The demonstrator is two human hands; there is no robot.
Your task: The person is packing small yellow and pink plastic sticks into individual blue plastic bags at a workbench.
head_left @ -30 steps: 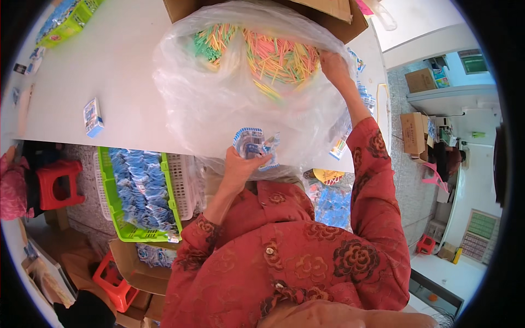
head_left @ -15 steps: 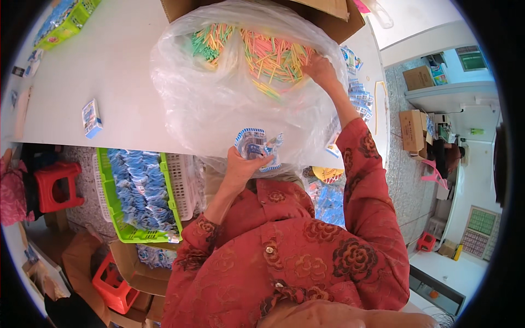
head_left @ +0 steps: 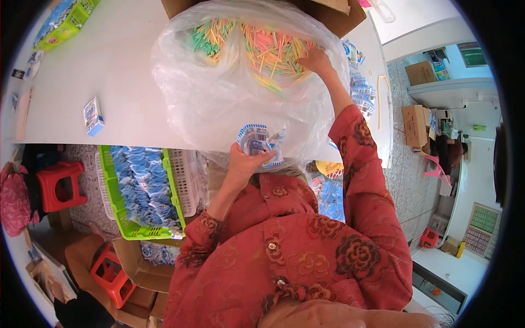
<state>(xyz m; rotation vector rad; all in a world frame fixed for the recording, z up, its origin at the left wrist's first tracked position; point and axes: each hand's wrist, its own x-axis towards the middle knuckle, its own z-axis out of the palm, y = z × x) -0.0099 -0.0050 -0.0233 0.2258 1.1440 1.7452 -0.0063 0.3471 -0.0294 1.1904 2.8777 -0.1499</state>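
Note:
My left hand [head_left: 244,165] is closed on a small printed blue-and-white plastic pouch [head_left: 254,140], its mouth gaping upward and one side crumpled. In front of me a large clear plastic bag [head_left: 202,104] lies spread on the table. Heaped in its far part are thin sticks [head_left: 276,49] in pink, yellow and green. My right hand [head_left: 318,60] is at the right edge of this heap, fingers curled down among the sticks; what they pinch, if anything, is too small to make out. A separate bunch of mostly green sticks [head_left: 206,42] lies to the left.
A cardboard box [head_left: 333,22] stands behind the bag. More blue-and-white pouches [head_left: 361,93] lie at the right. A small box [head_left: 93,117] sits on the table's left. Below the edge is a green crate [head_left: 123,216] of filled blue packets, with red stools [head_left: 61,186] beyond.
My right hand has shifted slightly left along the heap, with its fingers more curled. The left hand still holds the pouch in nearly the same place. The whole view has shifted slightly.

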